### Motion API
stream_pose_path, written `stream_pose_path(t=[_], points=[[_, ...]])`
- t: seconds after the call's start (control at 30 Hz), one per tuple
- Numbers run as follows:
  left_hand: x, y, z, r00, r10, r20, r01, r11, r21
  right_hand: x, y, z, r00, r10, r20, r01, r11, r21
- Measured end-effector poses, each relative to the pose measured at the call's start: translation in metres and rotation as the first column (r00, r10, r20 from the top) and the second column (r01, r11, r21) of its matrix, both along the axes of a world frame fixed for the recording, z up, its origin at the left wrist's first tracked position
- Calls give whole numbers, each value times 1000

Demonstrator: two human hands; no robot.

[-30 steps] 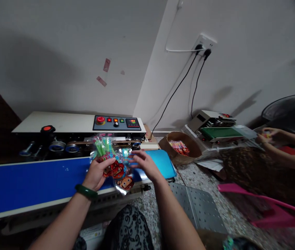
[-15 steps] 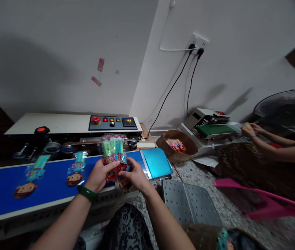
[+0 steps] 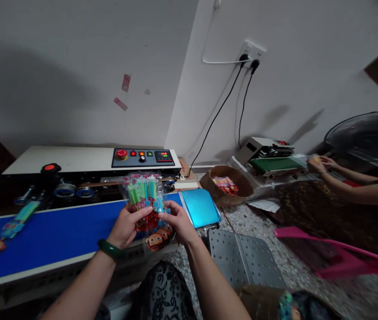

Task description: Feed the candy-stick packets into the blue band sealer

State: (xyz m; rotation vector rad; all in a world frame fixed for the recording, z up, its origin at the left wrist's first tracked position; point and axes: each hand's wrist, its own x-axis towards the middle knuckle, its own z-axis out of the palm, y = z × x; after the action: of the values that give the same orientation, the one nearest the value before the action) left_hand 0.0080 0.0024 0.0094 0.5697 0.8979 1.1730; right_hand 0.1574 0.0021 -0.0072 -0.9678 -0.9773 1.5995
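Packets [image 3: 144,193], overlapping too closely to count, are held above the front edge of the blue belt [image 3: 75,226], toward its right end. Two hands grip them: the left hand [image 3: 126,227] closed around the bunch, thumb on top, the right hand [image 3: 178,222] pinching its right side. One loose packet [image 3: 17,223] lies near the belt's left end; half a second ago two lay farther right.

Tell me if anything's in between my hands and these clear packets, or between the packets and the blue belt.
Nothing visible is in the way. The left hand and right hand are both directly on the clear packets, and no object shows between the packets and the blue belt behind them.
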Motion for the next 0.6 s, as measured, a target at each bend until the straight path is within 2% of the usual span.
stream_pose_path(t=[0.1,0.23,0.3,0.43,0.6], points=[[2,1,0,997,79,8,-79,997,-13,-1,0,-1,995,-92,-27,93,995,34],[1,4,0,987,161,12,-161,987,-18,-1,4,-7,959,-244,-146,243,970,-20],[-2,6,-1,982,187,7,-187,982,-25,5,8,-12,937,-316,-152,314,949,-37],[-9,9,-1,976,219,3,-219,975,-36,31,21,-27,888,-458,-26,457,888,-55],[-12,7,0,977,212,-3,-212,976,-41,56,40,-45,777,-588,223,617,782,-86]])
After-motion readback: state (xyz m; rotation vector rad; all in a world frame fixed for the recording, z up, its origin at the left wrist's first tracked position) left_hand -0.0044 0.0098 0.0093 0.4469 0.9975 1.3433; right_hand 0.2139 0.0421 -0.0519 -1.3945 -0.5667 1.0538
